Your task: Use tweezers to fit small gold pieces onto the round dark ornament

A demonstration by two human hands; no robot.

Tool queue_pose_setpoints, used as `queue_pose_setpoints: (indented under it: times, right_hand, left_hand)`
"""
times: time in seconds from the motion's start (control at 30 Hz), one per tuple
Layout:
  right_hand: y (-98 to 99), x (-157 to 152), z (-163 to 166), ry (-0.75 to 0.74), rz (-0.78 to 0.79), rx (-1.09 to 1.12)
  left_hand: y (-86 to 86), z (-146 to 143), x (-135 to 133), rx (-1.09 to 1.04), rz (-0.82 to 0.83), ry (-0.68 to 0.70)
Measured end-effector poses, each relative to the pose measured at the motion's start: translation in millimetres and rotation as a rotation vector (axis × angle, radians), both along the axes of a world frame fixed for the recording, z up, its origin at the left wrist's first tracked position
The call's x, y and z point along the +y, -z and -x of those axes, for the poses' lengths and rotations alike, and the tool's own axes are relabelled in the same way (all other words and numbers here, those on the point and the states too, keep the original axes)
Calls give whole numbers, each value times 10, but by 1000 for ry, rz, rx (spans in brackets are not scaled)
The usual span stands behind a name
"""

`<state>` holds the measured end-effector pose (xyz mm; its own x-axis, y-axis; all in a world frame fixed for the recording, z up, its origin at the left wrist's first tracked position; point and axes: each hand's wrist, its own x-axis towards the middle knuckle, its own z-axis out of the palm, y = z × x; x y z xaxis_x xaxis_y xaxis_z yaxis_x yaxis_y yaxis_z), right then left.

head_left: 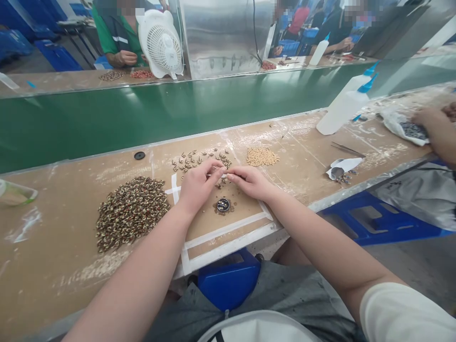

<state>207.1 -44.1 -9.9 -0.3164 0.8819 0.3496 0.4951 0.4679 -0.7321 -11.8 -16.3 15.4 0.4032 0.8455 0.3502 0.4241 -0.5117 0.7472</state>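
1. The left hand [201, 180] and right hand [251, 181] meet above the tabletop [81, 171], fingers pinched narrow on a tiny piece [223, 175] between them, too small to identify.
2. Just below the hands sits a small round dish [223, 205] with a dark inside.
3. Left of the left forearm lies a big heap of small metal parts [131, 212].
4. Beyond the right hand are tan beads [262, 156].
5. A black lid [139, 155] lies behind the heap.

The brown-topped workbench [71, 194] is marked with white tape [228, 231]. It is strewn with a large heap of small metal parts [131, 211], tan beads [262, 156], a small black dish [223, 205], tweezers [347, 149] and blue-tipped squeeze bottles [344, 111].
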Motion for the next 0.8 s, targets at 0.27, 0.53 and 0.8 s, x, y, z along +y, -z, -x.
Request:
queue_pose_setpoints:
  times: [0.27,0.53,0.8]
  right_hand:
    - [44,56,-58,153,-78,20]
    - [207,294,-84,227,57,464]
    - [283,357,-55,182,51,547]
  left_hand:
    - [32,49,77,-215,-6,-162]
    - [-659,542,-1,-156,-418,-609]
    - [-719,977,341,1085,40,-318]
